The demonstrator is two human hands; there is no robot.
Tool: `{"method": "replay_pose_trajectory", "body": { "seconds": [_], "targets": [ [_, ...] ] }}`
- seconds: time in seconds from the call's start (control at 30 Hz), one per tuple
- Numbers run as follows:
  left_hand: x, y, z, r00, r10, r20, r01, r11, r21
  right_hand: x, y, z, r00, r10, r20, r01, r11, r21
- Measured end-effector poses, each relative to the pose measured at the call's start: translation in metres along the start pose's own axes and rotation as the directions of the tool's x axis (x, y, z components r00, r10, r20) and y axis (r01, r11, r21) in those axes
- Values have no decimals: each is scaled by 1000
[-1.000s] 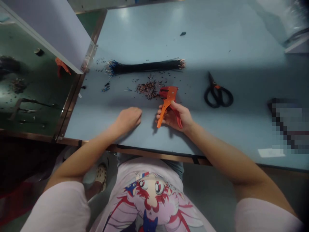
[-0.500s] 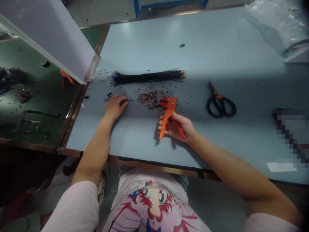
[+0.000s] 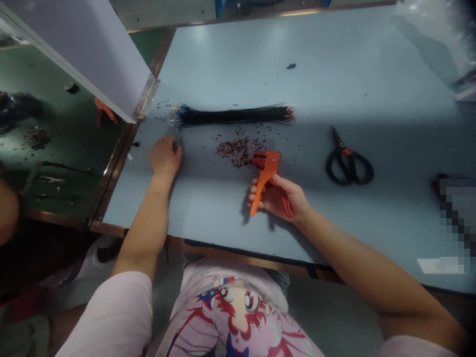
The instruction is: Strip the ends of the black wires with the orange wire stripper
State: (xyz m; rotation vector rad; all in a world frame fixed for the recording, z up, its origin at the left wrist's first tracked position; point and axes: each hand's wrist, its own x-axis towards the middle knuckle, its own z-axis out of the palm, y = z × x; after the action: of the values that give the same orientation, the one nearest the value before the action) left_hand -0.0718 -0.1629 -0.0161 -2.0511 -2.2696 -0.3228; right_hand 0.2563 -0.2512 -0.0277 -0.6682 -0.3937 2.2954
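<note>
My right hand holds an orange and red wire stripper by its handles, which are spread apart. The tool's red jaws lie beside a pile of small dark and copper-coloured clippings. My left hand rests on the table left of that pile, its fingers curled in. Whatever sits between the fingertips is too small and shaded to make out. Just above both hands lies a bundle of black wires, with blue and silvery ends at the left and copper ends at the right.
Black-handled scissors lie to the right of the stripper. A white panel stands at the table's left edge. Beyond it, a green work surface carries another orange tool and more clippings. Clear plastic covers the far right corner.
My left hand has drawn back slightly to the left and its fingers have closed in. The right hand keeps the stripper in place. The view has shifted a little, and someone's arm appears at far left.
</note>
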Motion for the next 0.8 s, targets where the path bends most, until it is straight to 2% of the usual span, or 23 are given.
{"method": "replay_pose_trajectory", "body": {
  "seconds": [0.1,0.2,0.3,0.43,0.5,0.6,0.67,0.73,0.8],
  "targets": [
    [-3,10,3,996,89,-7,-89,996,-16,0,1,0,1000,-1,4,1,1000,3],
    [-9,29,6,975,217,43,-217,976,-13,0,1,1,1000,-4,-4,4,1000,1],
    [-21,49,11,952,289,102,-286,957,-40,0,1,1,1000,-6,-12,7,1000,5],
    [-36,71,19,928,325,181,-285,934,-215,0,1,1,1000,7,-16,-6,1000,17],
    [-35,77,24,933,312,181,-253,924,-288,0,1,2,1000,10,-23,-9,1000,23],
    [-23,80,31,974,199,110,-162,946,-281,1,1,2,1000,10,-29,-9,1000,22],
    [-14,83,36,984,145,107,-115,964,-242,2,1,2,1000,11,-21,-11,1000,14],
    [-9,90,40,975,159,153,-120,964,-237,2,1,1,1000,8,-11,-8,1000,4],
    [-9,101,40,953,219,208,-149,940,-307,2,1,0,1000,4,-7,-4,1000,-3]
  ]
}}
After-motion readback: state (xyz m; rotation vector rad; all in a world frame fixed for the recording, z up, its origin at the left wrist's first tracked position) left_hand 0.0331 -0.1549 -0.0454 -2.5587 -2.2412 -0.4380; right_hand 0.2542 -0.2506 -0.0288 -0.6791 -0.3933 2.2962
